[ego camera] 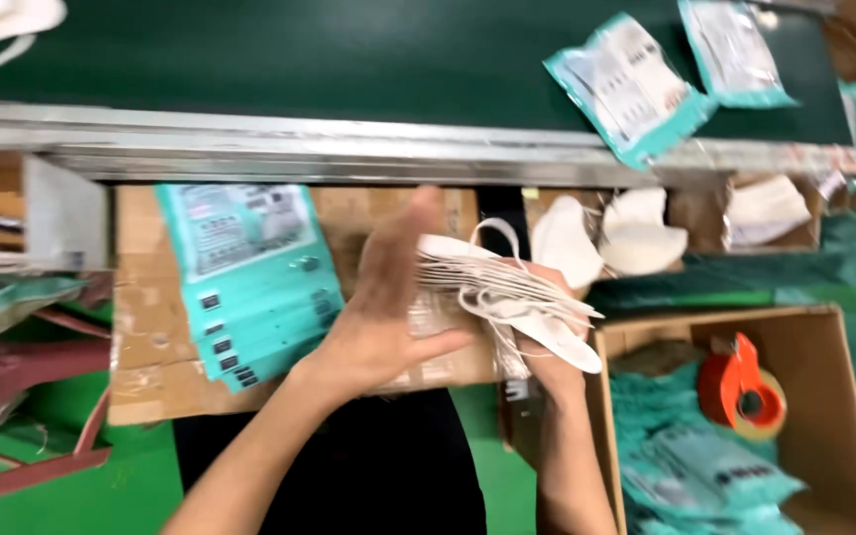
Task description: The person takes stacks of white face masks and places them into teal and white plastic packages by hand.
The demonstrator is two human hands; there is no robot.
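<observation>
Centre frame: stack of white face masks (507, 292) clamped in right hand (547, 347); left hand (383, 297) flat against it, fingers together.

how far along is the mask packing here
Looks done: sealed teal packets lie on the green belt, and more fill the cardboard box. In hand: the right hand holds a stack of white masks, with the left hand flat against it. Left: a fan of empty teal pouches and loose masks beyond the hands.
</observation>
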